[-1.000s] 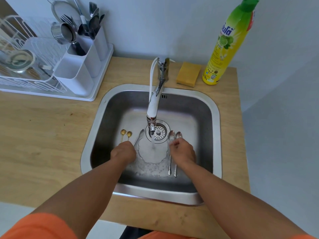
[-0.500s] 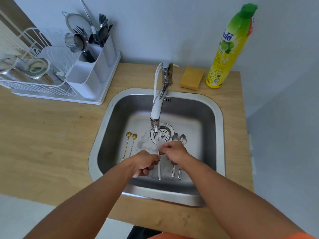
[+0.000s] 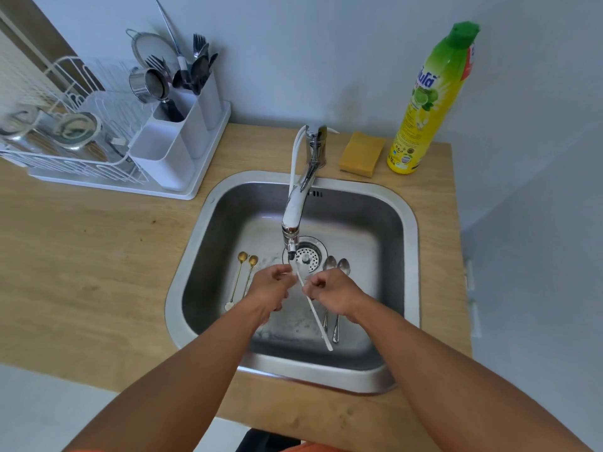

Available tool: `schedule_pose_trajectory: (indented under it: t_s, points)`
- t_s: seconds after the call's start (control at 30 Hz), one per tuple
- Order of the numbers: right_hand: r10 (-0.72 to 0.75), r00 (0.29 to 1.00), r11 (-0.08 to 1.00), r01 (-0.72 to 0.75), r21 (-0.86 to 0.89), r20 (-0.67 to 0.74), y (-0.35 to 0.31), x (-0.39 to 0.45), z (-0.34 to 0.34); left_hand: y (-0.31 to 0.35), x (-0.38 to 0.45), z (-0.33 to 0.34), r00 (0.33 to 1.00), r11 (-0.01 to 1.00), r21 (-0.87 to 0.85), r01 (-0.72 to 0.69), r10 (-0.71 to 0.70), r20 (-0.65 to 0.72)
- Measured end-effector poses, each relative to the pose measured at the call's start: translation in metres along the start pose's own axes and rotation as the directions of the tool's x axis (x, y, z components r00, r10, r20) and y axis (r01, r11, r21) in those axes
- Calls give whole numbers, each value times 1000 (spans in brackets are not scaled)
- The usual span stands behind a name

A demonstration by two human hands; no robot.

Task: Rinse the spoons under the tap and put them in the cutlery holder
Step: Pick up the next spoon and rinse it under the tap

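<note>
A long white-handled spoon (image 3: pixel 315 313) slants across the sink (image 3: pixel 409 243), its bowl end up under the tap (image 3: pixel 295 212). My left hand (image 3: pixel 269 288) pinches it near the bowl, and my right hand (image 3: pixel 332 290) grips the handle a little lower. Two gold spoons (image 3: pixel 243 277) lie on the sink floor left of my hands. Two silver spoons (image 3: pixel 336 265) lie to the right, partly hidden by my right hand. The white cutlery holder (image 3: pixel 177 138) stands at the back left with forks and spoons in it.
A white dish rack (image 3: pixel 65 148) with metal lids stands on a tray left of the holder. A yellow sponge (image 3: pixel 360 153) and a green-capped dish soap bottle (image 3: pixel 427 102) stand behind the sink at the right. The wooden counter (image 3: pixel 91 256) surrounds the sink.
My hands came together from the two sides of the sink and lifted the white-handled spoon under the tap. The view has tilted up a little.
</note>
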State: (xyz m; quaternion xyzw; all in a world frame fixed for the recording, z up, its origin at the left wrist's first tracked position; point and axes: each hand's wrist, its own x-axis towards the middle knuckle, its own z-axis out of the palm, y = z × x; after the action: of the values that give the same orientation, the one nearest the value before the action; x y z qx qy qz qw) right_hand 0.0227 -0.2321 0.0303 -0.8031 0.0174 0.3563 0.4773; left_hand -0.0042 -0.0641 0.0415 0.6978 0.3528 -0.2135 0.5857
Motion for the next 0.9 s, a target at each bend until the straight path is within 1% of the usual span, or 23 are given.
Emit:
schedule_pose_trajectory:
  t_s: [0.07,0.2,0.37,0.53,0.63,0.77,0.9]
  points:
    - [-46,999,998,46,-33,11,0,-1,1,2,0,4,998,998,-18,-60,59,-35]
    - [-68,998,987,68,-146,8,6,-2,3,3,-3,6,994,988,-112,-105,103,-23]
    - [-100,995,977,97,-191,-8,12,-4,7,-4,-5,8,983,979,-106,-174,167,-75]
    - [-126,992,978,125,-168,5,11,-3,7,-10,-6,8,969,972,-59,-228,220,-114]
    - [-135,991,979,137,-150,19,10,-2,6,-11,-9,10,966,970,-85,-227,213,-149]
    - [-141,989,976,145,-163,34,9,0,1,-13,-7,10,977,971,-145,-191,175,-119]
    - [-150,988,972,154,-178,40,9,-1,0,-13,-9,14,984,954,-253,-159,133,-117]
